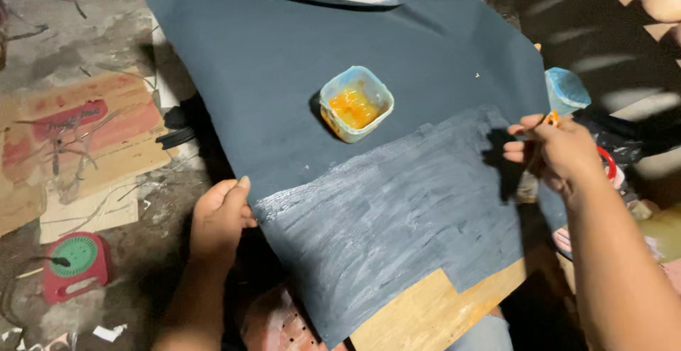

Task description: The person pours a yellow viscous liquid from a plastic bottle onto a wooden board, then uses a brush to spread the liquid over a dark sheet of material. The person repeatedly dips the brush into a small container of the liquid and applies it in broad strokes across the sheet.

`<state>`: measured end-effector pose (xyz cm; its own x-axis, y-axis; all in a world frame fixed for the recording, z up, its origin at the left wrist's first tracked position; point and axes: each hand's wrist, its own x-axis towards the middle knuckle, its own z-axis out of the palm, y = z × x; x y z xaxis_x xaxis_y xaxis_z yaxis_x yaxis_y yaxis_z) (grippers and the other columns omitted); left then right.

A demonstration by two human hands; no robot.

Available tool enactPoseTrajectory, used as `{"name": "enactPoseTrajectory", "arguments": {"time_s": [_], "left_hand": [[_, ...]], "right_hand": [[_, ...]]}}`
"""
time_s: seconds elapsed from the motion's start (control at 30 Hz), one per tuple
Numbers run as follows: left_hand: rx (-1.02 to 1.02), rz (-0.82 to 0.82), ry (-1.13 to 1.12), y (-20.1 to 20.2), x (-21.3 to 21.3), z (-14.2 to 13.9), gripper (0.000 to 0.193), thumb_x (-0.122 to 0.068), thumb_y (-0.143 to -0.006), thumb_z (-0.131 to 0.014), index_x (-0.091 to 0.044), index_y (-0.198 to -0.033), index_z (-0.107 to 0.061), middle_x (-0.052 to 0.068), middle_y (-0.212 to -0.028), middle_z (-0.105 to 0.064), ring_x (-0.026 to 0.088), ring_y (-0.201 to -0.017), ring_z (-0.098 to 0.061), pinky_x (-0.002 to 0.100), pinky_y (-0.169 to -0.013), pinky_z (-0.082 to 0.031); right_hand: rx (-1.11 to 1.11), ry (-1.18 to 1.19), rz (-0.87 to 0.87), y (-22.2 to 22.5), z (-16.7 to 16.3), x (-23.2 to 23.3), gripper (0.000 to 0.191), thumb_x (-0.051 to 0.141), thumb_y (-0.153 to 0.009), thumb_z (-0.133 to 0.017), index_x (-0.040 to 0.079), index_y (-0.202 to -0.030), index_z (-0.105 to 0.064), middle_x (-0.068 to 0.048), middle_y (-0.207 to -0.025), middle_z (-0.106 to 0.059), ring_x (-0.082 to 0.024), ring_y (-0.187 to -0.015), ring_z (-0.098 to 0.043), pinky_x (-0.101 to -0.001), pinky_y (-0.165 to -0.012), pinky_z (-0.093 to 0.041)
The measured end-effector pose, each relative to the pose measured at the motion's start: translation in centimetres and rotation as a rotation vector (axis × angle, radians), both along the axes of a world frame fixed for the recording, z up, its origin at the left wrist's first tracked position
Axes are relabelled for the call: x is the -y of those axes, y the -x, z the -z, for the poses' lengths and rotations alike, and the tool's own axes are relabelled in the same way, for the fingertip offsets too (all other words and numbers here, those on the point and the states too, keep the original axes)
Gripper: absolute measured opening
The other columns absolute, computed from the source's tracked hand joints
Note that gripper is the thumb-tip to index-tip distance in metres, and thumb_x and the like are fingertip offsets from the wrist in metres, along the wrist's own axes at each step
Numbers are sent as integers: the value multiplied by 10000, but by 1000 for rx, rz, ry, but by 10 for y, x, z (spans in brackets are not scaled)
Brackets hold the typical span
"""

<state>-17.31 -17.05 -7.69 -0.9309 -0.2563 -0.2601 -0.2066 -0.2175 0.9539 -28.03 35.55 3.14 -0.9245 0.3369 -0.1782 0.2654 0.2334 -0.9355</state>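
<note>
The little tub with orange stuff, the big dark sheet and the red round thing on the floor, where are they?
Tub [355,103], head view, orange contents.
Dark sheet [284,53], head view, unpainted upper part.
Red round thing [74,262], head view, green centre.
</note>
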Motion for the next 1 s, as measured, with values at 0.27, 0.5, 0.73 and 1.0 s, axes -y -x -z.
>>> {"name": "enactPoseTrajectory", "arguments": {"time_s": [0.27,0.5,0.73,1.0], "left_hand": [[96,-96,348,12,-10,-3,387,-253,-1034,-604,4,-747,-568,41,-643,-398,154,-606,-371,340,-573,-335],[-48,-167,-263,27,-14,26,143,-99,-981,-581,-50,-901,-689,-18,-845,-702,70,-749,-617,235,-727,-481],[12,104,204,25,-23,34,210,-196,-954,-679,2,-889,-701,47,-636,-628,135,-538,-557,300,-499,-440],[15,87,366,25,-24,16,292,-300,-935,-713,-32,-832,-660,28,-644,-601,102,-573,-559,282,-522,-466]], "right_hand": [[422,-1152,-48,103,-6,-58,476,462,-977,-721,12,-1116,-785,-217,-902,-798,-331,-854,-758,-444,-825,-556],[221,-1401,-83,127,0,-59,529,384,-779,-868,58,-1178,-755,-223,-1140,-736,-400,-1036,-694,-480,-856,-550],[119,-1553,74,151,-8,-93,395,298,-841,-802,68,-1160,-772,-248,-1073,-756,-422,-992,-713,-499,-822,-560],[-154,-773,-143,77,-35,-5,431,350,-1144,-608,-70,-1116,-702,-232,-967,-728,-335,-878,-722,-421,-820,-570]]}}
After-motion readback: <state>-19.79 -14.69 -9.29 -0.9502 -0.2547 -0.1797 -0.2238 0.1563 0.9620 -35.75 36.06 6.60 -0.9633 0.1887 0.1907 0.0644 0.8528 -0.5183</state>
